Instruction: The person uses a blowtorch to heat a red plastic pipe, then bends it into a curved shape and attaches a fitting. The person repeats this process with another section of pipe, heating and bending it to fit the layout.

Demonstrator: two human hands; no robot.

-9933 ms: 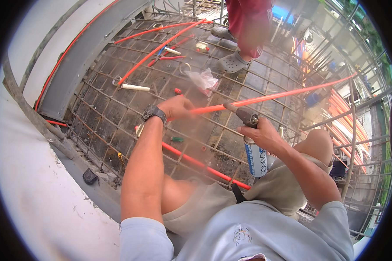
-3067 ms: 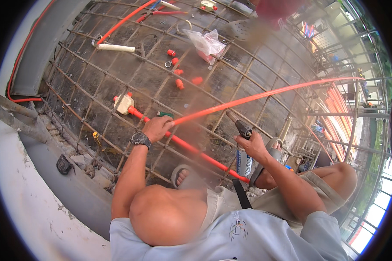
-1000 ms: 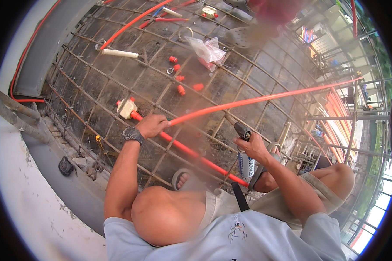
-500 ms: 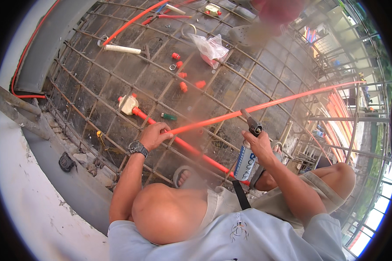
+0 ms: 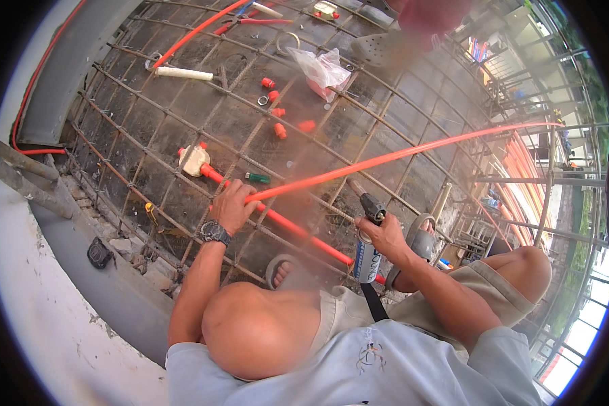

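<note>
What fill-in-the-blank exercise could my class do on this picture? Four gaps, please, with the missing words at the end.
1. The hand holding the torch is the person's ____ one.
2. The watch is strapped around the left ____.
3. Near the red fittings lies a crumpled plastic ____.
4. The small object between the cream box and the pipe in the left hand is coloured ____.
Missing words: right; wrist; bag; green.

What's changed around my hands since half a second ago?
Your right hand has moved the torch leftward, toward your left hand. Nothing was picked up or let go: the left still grips the orange pipe, the right the torch. The red fittings lie where they were.
</note>
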